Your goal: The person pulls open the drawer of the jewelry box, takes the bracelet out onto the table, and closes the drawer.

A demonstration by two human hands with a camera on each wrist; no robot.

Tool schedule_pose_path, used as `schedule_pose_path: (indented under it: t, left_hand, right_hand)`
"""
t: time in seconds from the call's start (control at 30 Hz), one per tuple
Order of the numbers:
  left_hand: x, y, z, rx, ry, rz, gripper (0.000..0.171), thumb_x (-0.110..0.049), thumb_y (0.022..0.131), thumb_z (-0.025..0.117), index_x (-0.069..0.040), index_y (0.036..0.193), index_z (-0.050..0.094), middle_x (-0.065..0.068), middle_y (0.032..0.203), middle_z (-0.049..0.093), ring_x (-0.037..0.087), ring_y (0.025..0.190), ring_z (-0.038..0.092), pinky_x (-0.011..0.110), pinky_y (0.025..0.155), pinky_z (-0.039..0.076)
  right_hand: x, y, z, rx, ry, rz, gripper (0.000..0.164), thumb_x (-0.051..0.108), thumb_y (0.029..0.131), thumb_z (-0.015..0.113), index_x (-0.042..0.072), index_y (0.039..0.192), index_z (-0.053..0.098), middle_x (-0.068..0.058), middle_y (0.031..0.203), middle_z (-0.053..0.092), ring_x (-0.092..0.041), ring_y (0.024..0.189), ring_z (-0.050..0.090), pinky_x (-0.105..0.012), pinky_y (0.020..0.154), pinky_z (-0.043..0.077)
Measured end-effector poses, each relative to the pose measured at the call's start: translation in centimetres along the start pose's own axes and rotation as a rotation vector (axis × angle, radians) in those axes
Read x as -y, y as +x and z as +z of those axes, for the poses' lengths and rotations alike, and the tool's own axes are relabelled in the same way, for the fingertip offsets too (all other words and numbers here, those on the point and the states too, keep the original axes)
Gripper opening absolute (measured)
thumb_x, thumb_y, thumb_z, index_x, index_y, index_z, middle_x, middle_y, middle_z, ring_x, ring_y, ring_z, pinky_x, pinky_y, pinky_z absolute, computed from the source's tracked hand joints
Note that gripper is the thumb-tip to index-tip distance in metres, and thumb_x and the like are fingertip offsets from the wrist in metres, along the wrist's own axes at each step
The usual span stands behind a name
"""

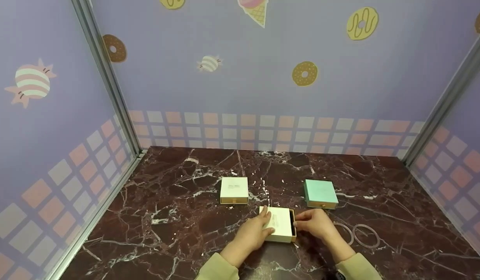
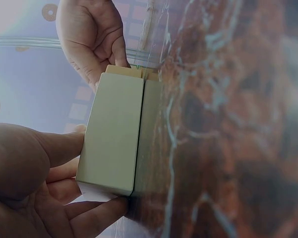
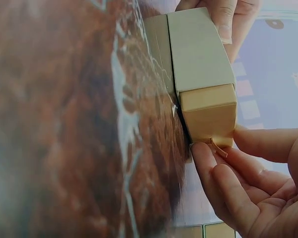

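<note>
Left hand (image 1: pixel 251 232) grips a cream box (image 1: pixel 280 222); right hand (image 1: pixel 317 223) pinches its part-open drawer (image 3: pixel 211 117), dark inside.

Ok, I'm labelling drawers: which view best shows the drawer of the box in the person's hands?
Right wrist: it shows the drawer, front and one side, close up. The head view shows its rim, partly behind the right hand; the left wrist view shows only a strip beyond the cover.

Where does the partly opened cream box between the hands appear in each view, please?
Head: the cream box is low, slightly right of centre.
Left wrist: the cream box is left of centre, mid-height.
Right wrist: the cream box is upper right of centre.
Shared landmark: the tan drawer, jutting out toward the right hand.
</note>
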State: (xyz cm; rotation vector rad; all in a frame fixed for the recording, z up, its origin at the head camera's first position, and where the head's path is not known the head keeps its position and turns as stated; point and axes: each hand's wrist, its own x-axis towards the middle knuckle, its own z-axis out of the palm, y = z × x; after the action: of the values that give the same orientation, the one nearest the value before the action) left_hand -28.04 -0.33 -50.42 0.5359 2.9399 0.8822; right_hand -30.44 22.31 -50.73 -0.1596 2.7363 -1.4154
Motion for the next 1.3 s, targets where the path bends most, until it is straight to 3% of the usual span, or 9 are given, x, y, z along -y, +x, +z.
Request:
schedule_pose_path:
  t: [0.23, 0.8, 1.3]
  left_hand:
    - [-0.04, 0.05, -0.04, 0.003, -0.011, -0.007, 0.058, -0.028, 0.097, 0.070, -0.005, 0.148, 0.055, 0.010, 0.163, 0.043, 0.047, 0.130, 0.060, 0.057, 0.109, 0.051]
    - [-0.08, 0.04, -0.11, 0.013, -0.023, -0.013, 0.060, -0.028, 0.097, 0.070, -0.004, 0.149, 0.053, 0.011, 0.163, 0.041, 0.046, 0.132, 0.058, 0.059, 0.111, 0.048]
    - [-0.03, 0.14, -0.03, 0.012, -0.007, -0.010, 0.059, -0.029, 0.097, 0.070, -0.005, 0.148, 0.054, 0.010, 0.163, 0.042, 0.044, 0.131, 0.060, 0.054, 0.109, 0.052]
  right_hand:
    - [-0.10, 0.07, 0.05, 0.012, 0.005, -0.017, 0.024, 0.007, 0.085, 0.080, -0.011, 0.100, 0.077, -0.022, 0.091, 0.078, -0.014, 0.073, 0.072, -0.025, 0.062, 0.059]
    - [-0.22, 0.01, 0.45, 0.048, 0.104, -0.017, 0.026, 0.004, 0.087, 0.077, -0.016, 0.104, 0.073, -0.025, 0.093, 0.077, -0.025, 0.078, 0.077, -0.030, 0.066, 0.063]
    - [-0.53, 0.27, 0.52, 0.072, 0.145, -0.003, 0.028, 0.005, 0.089, 0.076, -0.017, 0.107, 0.072, -0.025, 0.097, 0.077, -0.019, 0.079, 0.075, -0.028, 0.070, 0.064]
